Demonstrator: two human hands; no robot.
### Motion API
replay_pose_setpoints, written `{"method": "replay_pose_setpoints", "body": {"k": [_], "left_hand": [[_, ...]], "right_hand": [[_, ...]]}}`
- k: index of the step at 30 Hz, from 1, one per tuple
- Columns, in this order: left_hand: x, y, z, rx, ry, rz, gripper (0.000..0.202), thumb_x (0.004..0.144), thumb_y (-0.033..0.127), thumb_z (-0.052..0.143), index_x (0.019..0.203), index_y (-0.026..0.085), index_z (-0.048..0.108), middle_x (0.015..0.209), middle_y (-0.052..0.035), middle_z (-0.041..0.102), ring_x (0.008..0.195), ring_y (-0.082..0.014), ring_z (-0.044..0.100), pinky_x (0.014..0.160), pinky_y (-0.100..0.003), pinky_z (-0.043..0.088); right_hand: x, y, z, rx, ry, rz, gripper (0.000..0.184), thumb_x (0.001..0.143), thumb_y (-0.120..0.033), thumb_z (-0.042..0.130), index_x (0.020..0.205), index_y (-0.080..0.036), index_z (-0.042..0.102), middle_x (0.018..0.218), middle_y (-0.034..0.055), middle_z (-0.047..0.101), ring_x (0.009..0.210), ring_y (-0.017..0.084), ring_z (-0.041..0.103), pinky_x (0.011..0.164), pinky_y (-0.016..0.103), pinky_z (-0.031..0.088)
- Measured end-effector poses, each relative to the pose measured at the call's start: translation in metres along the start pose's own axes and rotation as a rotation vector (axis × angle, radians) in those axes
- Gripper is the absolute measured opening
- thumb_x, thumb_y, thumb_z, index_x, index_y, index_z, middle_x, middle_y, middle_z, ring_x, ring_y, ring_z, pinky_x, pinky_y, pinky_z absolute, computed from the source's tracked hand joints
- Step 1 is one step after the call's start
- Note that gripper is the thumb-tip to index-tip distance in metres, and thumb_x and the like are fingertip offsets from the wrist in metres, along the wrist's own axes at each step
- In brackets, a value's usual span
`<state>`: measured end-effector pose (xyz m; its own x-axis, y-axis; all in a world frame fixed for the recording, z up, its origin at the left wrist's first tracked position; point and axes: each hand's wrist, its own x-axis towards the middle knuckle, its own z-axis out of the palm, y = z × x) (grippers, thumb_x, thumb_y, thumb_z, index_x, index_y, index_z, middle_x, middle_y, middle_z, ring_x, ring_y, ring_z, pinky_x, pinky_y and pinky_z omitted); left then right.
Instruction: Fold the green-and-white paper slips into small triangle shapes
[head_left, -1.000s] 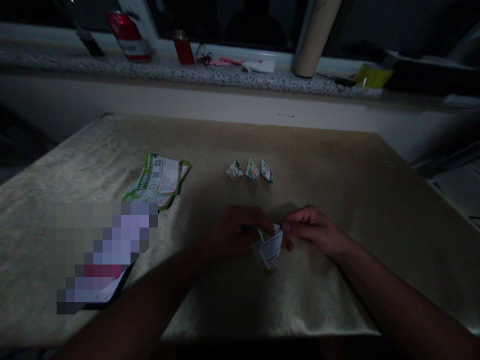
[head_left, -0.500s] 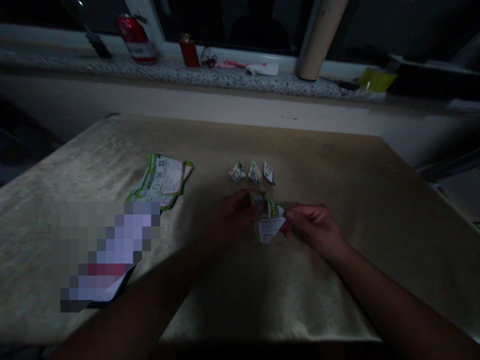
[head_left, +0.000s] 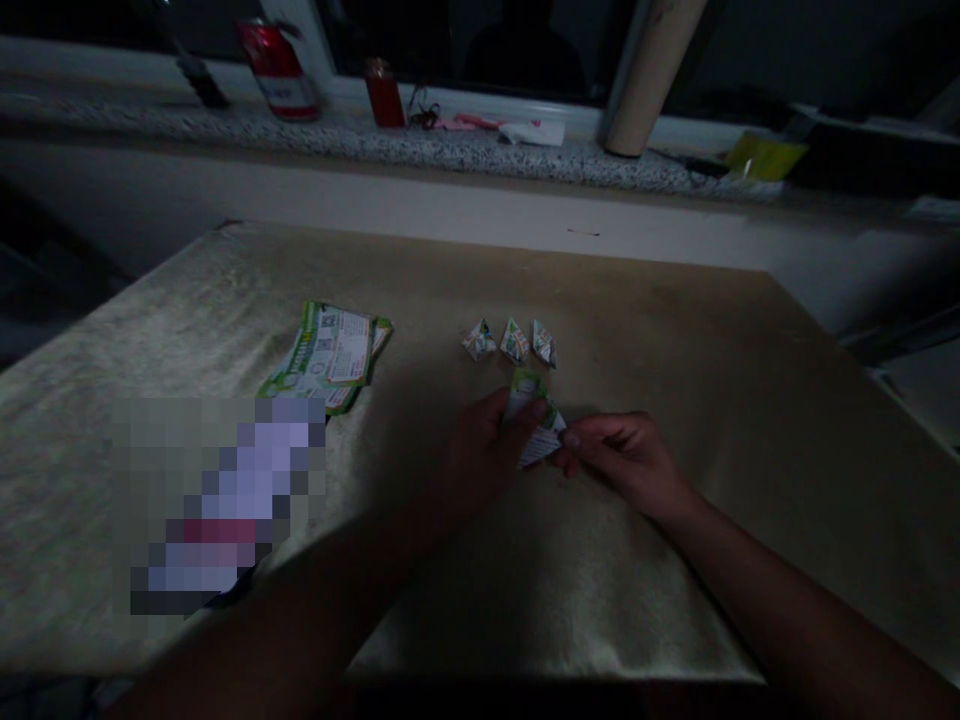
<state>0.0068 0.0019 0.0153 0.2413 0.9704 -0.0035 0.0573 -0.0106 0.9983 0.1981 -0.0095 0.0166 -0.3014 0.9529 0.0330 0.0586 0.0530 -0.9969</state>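
Between my two hands is a green and white printed wrapper (head_left: 534, 412), partly folded and coming to a point on its right side. My left hand (head_left: 487, 440) grips its left part, thumb lying across the front. The fingertips of my right hand (head_left: 626, 455) pinch the right corner. Just beyond lie three small folded pieces in a row: a left one (head_left: 480, 341), a middle one (head_left: 514, 342) and a right one (head_left: 544, 343). To the left is a stack of flat green and white wrappers (head_left: 334, 350).
A blurred-out, phone-like object (head_left: 240, 500) lies at the left of the cloth-covered table (head_left: 660, 320). On the granite sill (head_left: 450, 152) behind stand a red and white can (head_left: 281, 75), a red lighter-like object (head_left: 385, 97) and a tan cylinder (head_left: 645, 90).
The wrapper's lower flap, which hung down before, is now folded up, leaving a smaller triangular shape. My left hand has shifted slightly right. The view has moved a little.
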Motion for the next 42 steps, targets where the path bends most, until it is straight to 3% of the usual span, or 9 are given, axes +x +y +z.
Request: {"method": "replay_pose_setpoints", "body": {"k": [7,18,28,42], "left_hand": [[0.0,0.002,0.001,-0.041,-0.052,-0.023,0.038,0.09,0.053,0.058,0.082,0.016,0.061,0.065,0.0013,0.063,0.055,-0.0115,0.055,0.052,-0.023,0.043],[0.003,-0.001,-0.001,-0.058,-0.126,-0.038,0.037,0.094,0.052,0.053,0.086,0.016,0.057,0.062,0.0018,0.061,0.05,-0.0106,0.057,0.048,-0.021,0.044],[0.0,0.008,0.001,-0.014,-0.239,-0.056,0.034,0.096,0.047,0.048,0.089,0.015,0.057,0.07,-0.0021,0.067,0.051,-0.0103,0.058,0.048,-0.02,0.046],[0.001,0.003,-0.001,0.047,-0.234,-0.012,0.034,0.096,0.047,0.047,0.086,0.016,0.056,0.066,0.0,0.063,0.051,-0.0106,0.057,0.049,-0.021,0.046]], "right_hand": [[0.002,0.012,-0.004,0.186,-0.06,0.089,0.032,0.087,-0.043,0.071,0.075,-0.015,0.078,0.066,0.0054,0.074,0.059,0.013,0.065,0.06,0.025,0.051],[0.002,-0.004,0.001,0.071,-0.065,0.094,0.04,0.087,-0.05,0.069,0.068,-0.015,0.072,0.06,0.0035,0.07,0.05,0.011,0.06,0.053,0.023,0.048],[0.003,0.0,-0.004,0.065,-0.059,0.061,0.034,0.086,-0.045,0.072,0.069,-0.015,0.073,0.063,0.0017,0.071,0.058,0.011,0.061,0.06,0.022,0.048],[0.003,-0.001,-0.003,0.003,-0.059,0.069,0.036,0.085,-0.048,0.071,0.068,-0.016,0.072,0.061,0.0014,0.069,0.055,0.011,0.06,0.057,0.022,0.046]]}}
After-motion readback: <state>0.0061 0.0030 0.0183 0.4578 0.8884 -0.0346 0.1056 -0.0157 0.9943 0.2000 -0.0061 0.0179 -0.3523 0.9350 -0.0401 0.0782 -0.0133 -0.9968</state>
